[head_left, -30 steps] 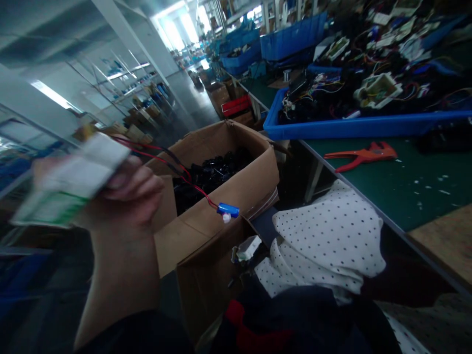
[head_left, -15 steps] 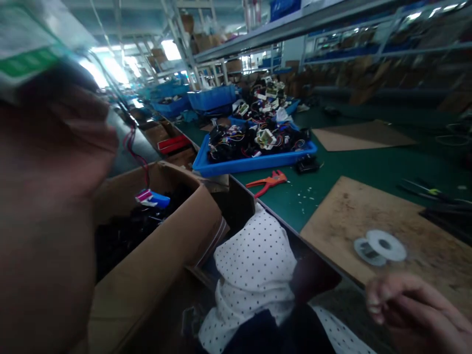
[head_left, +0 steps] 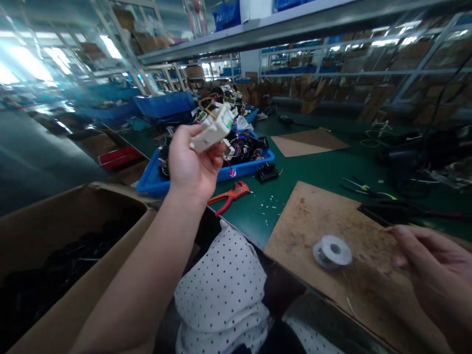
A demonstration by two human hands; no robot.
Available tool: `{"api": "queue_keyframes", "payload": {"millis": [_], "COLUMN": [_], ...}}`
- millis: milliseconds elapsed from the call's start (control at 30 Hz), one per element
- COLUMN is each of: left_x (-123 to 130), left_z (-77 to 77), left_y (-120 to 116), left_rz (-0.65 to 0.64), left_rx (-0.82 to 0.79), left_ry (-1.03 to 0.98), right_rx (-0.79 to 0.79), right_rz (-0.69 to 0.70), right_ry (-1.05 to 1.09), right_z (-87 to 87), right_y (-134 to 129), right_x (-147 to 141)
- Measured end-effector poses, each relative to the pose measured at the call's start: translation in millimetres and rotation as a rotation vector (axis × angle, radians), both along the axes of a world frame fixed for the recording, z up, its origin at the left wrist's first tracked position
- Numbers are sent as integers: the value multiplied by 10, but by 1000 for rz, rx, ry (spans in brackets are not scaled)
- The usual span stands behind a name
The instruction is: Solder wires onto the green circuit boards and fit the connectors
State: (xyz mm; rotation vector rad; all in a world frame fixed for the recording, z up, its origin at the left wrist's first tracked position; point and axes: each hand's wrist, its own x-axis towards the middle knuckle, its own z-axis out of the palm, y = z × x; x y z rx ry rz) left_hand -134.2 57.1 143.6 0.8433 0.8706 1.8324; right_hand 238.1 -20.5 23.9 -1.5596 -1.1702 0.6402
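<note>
A white plastic housing (head_left: pixel 214 132) with a green part and yellow wires is gripped in my left hand (head_left: pixel 195 162), held up in front of a blue tray (head_left: pixel 241 170) piled with wired black and white parts. At the right, my right hand (head_left: pixel 435 270) hovers over a stained brown board (head_left: pixel 298 231), its fingers bent together; whether anything small is between the fingertips is hidden. A spool of thin wire (head_left: pixel 334 250) lies on the board, left of my right hand. Orange-red pliers (head_left: pixel 230 195) rest on the green table below the tray.
An open cardboard box (head_left: pixel 84 275) of black parts stands at the lower left. A black part (head_left: pixel 268 172) sits beside the tray. Cutters (head_left: pixel 365 189) and dark tools lie at the right. A flat brown sheet (head_left: pixel 309 140) is farther back, and a metal shelf (head_left: pixel 258 29) crosses overhead.
My left hand has moved away from the near left to the tray area, and the white housing now shows in it. The view has turned right. The blue-wrapped part with red wires is out of sight.
</note>
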Motion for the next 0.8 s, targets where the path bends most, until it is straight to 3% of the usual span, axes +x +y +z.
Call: {"api": "queue_keyframes", "payload": {"millis": [100, 167, 267, 367, 500, 633, 700, 800], "left_x": [499, 884, 1408, 1734, 1790, 1563, 1439, 1338], "left_z": [-302, -539, -894, -1188, -1415, -1433, -1383, -1305], "left_y": [141, 162, 149, 152, 169, 152, 140, 130], "left_rz": [-117, -273, -423, -530, -635, -696, -626, -422], "left_rx": [-147, -258, -361, -430, -475, -480, -432, -308], "left_ry": [-36, 50, 122, 204, 377, 644, 811, 1316], "right_rx": [7, 18, 18, 20, -5, -2, 1, 15], "right_rz": [77, 154, 191, 208, 272, 276, 287, 306], "right_ry": [41, 49, 26, -31, -128, -211, -247, -286], "right_z": [28, -45, -270, -512, -651, -604, -573, -552], "right_y": [349, 546, 722, 760, 721, 688, 676, 668], "right_x": [-21, -38, -56, -69, -78, -79, -80, -87]}}
